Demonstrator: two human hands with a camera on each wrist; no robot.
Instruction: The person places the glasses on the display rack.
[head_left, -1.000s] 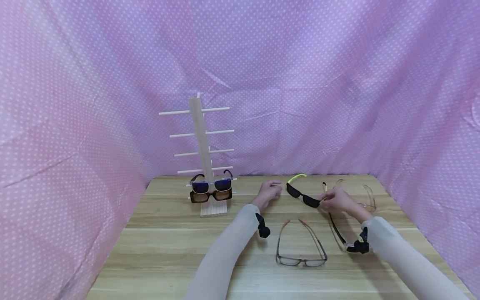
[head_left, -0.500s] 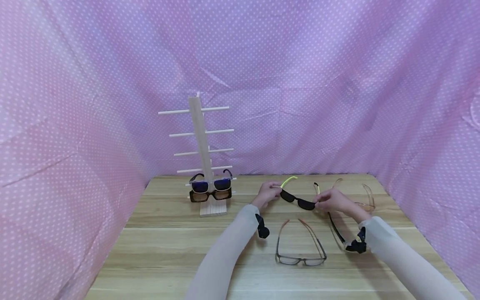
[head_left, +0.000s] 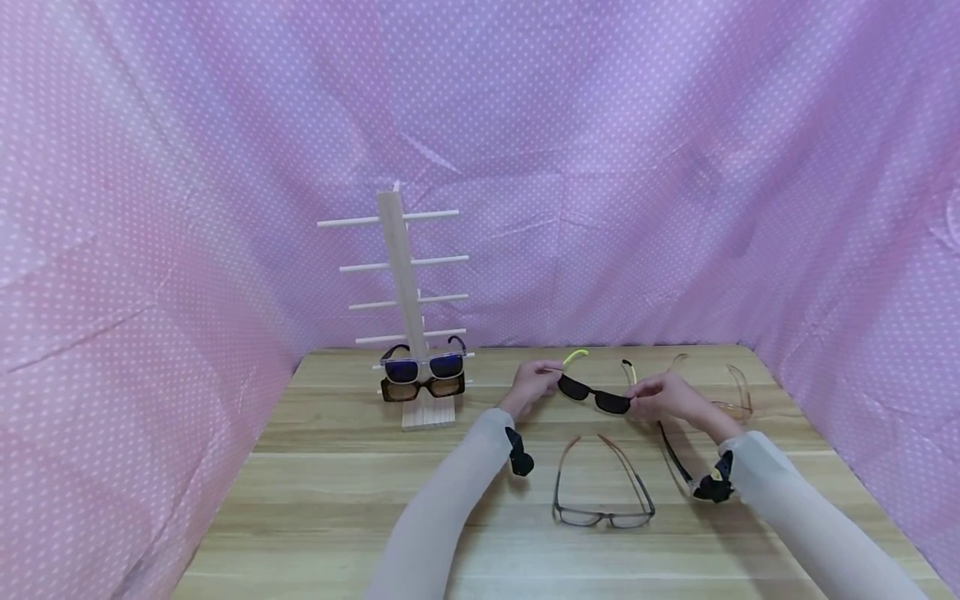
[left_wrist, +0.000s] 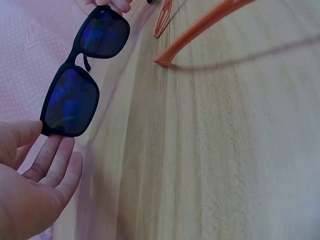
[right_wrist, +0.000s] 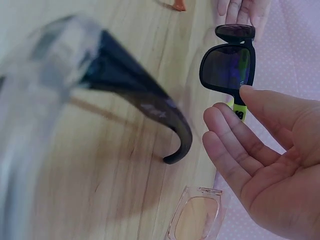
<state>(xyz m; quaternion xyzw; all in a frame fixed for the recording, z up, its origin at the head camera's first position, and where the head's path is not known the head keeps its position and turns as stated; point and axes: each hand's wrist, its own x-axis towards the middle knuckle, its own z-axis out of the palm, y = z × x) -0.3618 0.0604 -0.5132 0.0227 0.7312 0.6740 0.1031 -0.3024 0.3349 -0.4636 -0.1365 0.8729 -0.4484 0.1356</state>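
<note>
Black sunglasses (head_left: 612, 402) with yellow-green temples are held between both hands above the table's far part, lenses facing me. My left hand (head_left: 534, 385) pinches their left corner between thumb and fingers. At the right hinge, my right hand (head_left: 670, 396) grips the frame with thumb and fingertips. The right wrist view shows the yellow-green temple (right_wrist: 240, 111) by the right fingertips. In the left wrist view the dark lenses (left_wrist: 72, 102) reflect blue. Nearer to me lie grey-framed eyeglasses (head_left: 602, 518) with orange temples, unfolded on the table.
A wooden display rack (head_left: 405, 275) with several crossbars stands at left, bearing clear-framed sunglasses (head_left: 423, 369) and brown-framed sunglasses (head_left: 422, 389) low down. Clear-framed glasses (head_left: 738, 408) lie behind the right hand. Glasses with a black temple (head_left: 675, 457) lie under the right wrist.
The sunglasses have moved left in the right hand's grip until they reached the left hand. The left hand, empty before, now pinches their left corner.
</note>
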